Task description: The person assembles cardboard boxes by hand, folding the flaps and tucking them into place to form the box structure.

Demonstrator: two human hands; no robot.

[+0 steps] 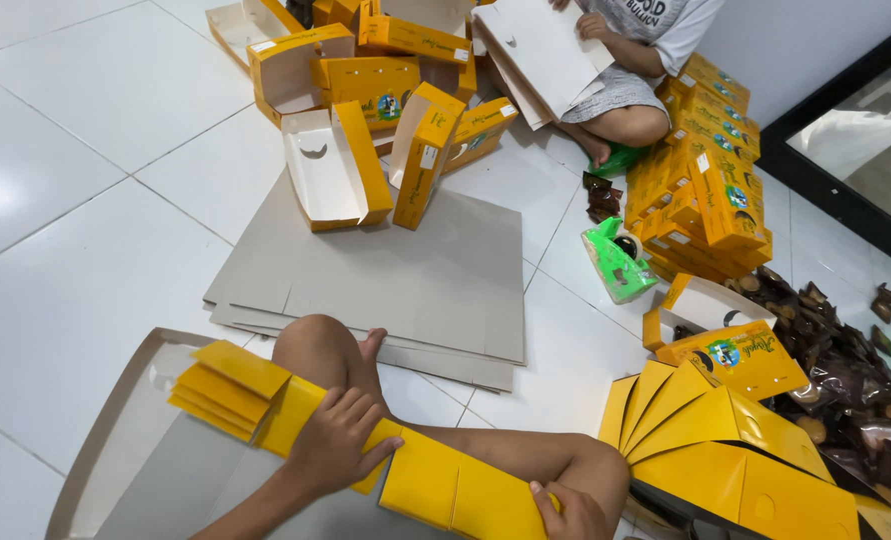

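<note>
Gripping a flat yellow carton blank with both hands, we hold it across our lap.

Our left hand lies on top of the blank with fingers curled over its far edge, pressing it down just below our bent knee; our right hand pinches the blank's near end, thumb on top. The blank's flaps fan out at the left, over a grey cardboard sheet beneath our arm. More grey sheets lie on the white tile floor ahead, with folded yellow boxes piled beyond them. A stack of yellow blanks rests at our right, and another person sits opposite handling a white sheet.
</note>
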